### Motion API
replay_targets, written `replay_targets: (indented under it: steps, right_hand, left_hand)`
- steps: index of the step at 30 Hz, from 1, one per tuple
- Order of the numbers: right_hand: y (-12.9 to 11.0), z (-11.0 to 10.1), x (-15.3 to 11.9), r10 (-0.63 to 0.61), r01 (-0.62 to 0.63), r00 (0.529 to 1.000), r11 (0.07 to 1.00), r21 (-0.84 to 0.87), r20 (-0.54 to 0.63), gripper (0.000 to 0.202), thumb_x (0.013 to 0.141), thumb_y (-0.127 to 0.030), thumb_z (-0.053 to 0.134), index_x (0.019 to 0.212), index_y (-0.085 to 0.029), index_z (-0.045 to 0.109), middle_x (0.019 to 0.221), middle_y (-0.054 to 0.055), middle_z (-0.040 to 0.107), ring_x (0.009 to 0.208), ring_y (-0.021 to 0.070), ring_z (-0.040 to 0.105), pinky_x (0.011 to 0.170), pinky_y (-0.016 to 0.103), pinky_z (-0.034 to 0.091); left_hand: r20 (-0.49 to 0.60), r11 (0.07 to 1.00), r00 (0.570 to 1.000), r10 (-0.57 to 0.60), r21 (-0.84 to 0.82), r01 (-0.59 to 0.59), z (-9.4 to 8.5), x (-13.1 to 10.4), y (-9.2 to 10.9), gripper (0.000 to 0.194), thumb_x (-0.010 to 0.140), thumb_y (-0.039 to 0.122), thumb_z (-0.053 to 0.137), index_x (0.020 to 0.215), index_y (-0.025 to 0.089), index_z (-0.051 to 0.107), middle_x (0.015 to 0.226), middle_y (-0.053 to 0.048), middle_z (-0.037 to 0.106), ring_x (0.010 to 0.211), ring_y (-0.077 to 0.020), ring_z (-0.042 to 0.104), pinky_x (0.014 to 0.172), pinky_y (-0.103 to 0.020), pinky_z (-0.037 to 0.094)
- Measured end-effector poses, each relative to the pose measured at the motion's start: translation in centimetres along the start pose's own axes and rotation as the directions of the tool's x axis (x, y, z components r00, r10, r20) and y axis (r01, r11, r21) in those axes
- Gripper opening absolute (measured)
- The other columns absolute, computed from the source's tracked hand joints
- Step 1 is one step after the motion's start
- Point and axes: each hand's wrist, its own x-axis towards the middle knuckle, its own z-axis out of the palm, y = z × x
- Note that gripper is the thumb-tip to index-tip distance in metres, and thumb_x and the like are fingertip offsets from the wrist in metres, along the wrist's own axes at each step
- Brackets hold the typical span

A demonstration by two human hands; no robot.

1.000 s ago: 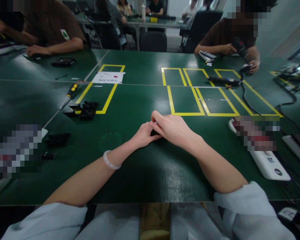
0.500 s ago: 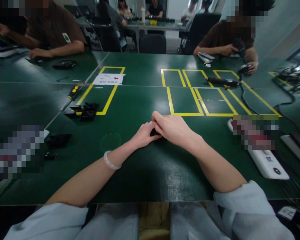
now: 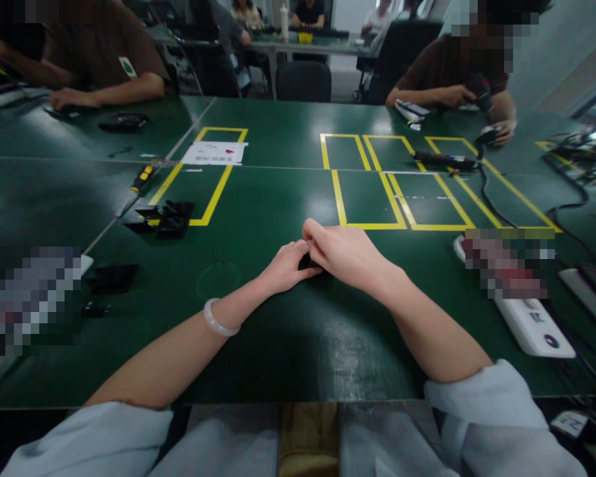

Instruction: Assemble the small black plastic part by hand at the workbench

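Over the green table [image 3: 278,344], my two hands meet at the middle of the view. My left hand [image 3: 291,266] has thumb and fingers curled around a small dark thing [image 3: 305,262], mostly hidden by the fingers. My right hand [image 3: 345,252] comes in from the right, its fingers bent down over the same spot and touching the left fingertips. What kind of thing lies between them cannot be made out. A pale bracelet [image 3: 220,319] circles my left wrist.
To the left lie black parts [image 3: 171,218], a flat black piece [image 3: 113,277] and a yellow-black screwdriver [image 3: 143,179]. Yellow tape frames [image 3: 372,226] mark the table. A white device [image 3: 539,331] lies at right. Across the table a person [image 3: 447,93] holds a dark tool beside a black cylindrical tool [image 3: 444,161].
My hands hold nearly the same pose, pressed together at the same place. The view has shifted very slightly. Across the table, the person at right still holds the dark tool.
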Motion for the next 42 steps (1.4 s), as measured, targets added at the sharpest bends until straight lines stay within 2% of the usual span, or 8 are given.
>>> replay_targets:
  steps: [5,14,20,23,28,34,37,42]
  right_hand:
    - [-0.01,0.08,0.16,0.038,-0.037,0.999,0.998,-0.053,0.008,0.031,0.107,-0.039,0.033,0.115,-0.020,0.057,0.090,0.006,0.076,0.076,0.0207,0.070,0.058,0.030,0.025]
    - [-0.01,0.08,-0.07,-0.017,0.017,1.000,1.000,0.014,-0.009,0.024,0.104,-0.026,0.034,0.116,-0.019,0.054,0.093,0.004,0.075,0.077,0.0190,0.069,0.057,0.029,0.026]
    - [-0.09,0.26,0.02,0.018,-0.017,1.000,0.998,-0.059,0.004,0.027,0.107,-0.037,0.034,0.115,-0.021,0.054,0.090,0.005,0.076,0.078,0.0210,0.071,0.057,0.030,0.024]
    - [0.10,0.50,0.21,0.019,-0.019,1.000,0.997,-0.076,0.003,0.025,0.106,-0.033,0.033,0.116,-0.020,0.053,0.089,0.005,0.076,0.076,0.0208,0.071,0.056,0.029,0.023]
    - [0.04,0.45,0.09,-0.012,0.012,1.000,1.000,-0.010,-0.015,0.022,0.104,-0.026,0.035,0.116,-0.020,0.052,0.094,0.005,0.076,0.077,0.0191,0.070,0.057,0.029,0.026]
    - [-0.22,0.30,0.00,-0.009,0.009,1.000,0.999,-0.046,-0.003,0.028,0.107,-0.038,0.033,0.115,-0.020,0.052,0.091,0.006,0.076,0.077,0.0207,0.070,0.057,0.029,0.024]
    - [-0.13,0.42,0.11,-0.001,0.002,1.000,0.997,-0.071,0.011,0.025,0.107,-0.034,0.032,0.114,-0.020,0.052,0.089,0.007,0.075,0.076,0.0207,0.070,0.056,0.029,0.023]
    - [-0.06,0.33,-0.04,-0.015,0.015,1.000,1.000,-0.001,-0.013,0.022,0.103,-0.024,0.035,0.117,-0.019,0.051,0.093,0.005,0.075,0.075,0.0189,0.069,0.057,0.029,0.026]
  left_hand:
    - [0.010,1.000,1.000,0.003,-0.020,-0.003,-0.12,0.00,0.15,0.035,0.089,0.044,0.069,0.114,0.020,0.063,0.122,-0.010,0.068,0.116,-0.0344,0.063,0.100,-0.050,0.050]
    - [-0.021,1.000,0.999,0.024,-0.017,-0.024,-0.01,0.05,0.10,0.037,0.088,0.043,0.071,0.115,0.019,0.062,0.125,-0.011,0.067,0.118,-0.0345,0.062,0.101,-0.051,0.049]
    - [-0.008,1.000,1.000,0.011,-0.015,-0.011,-0.02,0.00,0.00,0.033,0.089,0.045,0.069,0.110,0.020,0.064,0.119,-0.010,0.069,0.114,-0.0345,0.063,0.098,-0.050,0.050]
    - [-0.007,1.000,1.000,0.020,-0.012,-0.020,-0.10,0.02,0.11,0.033,0.089,0.045,0.070,0.110,0.020,0.064,0.122,-0.011,0.069,0.115,-0.0345,0.063,0.099,-0.050,0.050]
    - [-0.023,0.999,1.000,0.019,-0.029,-0.020,0.01,0.05,0.08,0.036,0.087,0.042,0.071,0.114,0.020,0.062,0.125,-0.010,0.067,0.118,-0.0340,0.062,0.102,-0.051,0.049]
    - [-0.003,0.999,1.000,0.011,-0.052,-0.011,0.08,-0.02,-0.02,0.030,0.089,0.043,0.069,0.108,0.020,0.066,0.119,-0.010,0.070,0.115,-0.0347,0.063,0.100,-0.051,0.050]
    - [0.002,0.999,1.000,0.016,-0.045,-0.016,-0.03,0.01,0.05,0.031,0.089,0.044,0.070,0.107,0.019,0.066,0.120,-0.010,0.070,0.115,-0.0347,0.063,0.099,-0.050,0.051]
    - [-0.011,0.999,0.999,0.032,-0.025,-0.032,-0.09,0.08,0.12,0.036,0.089,0.044,0.070,0.116,0.020,0.064,0.127,-0.011,0.067,0.120,-0.0340,0.061,0.104,-0.050,0.048]
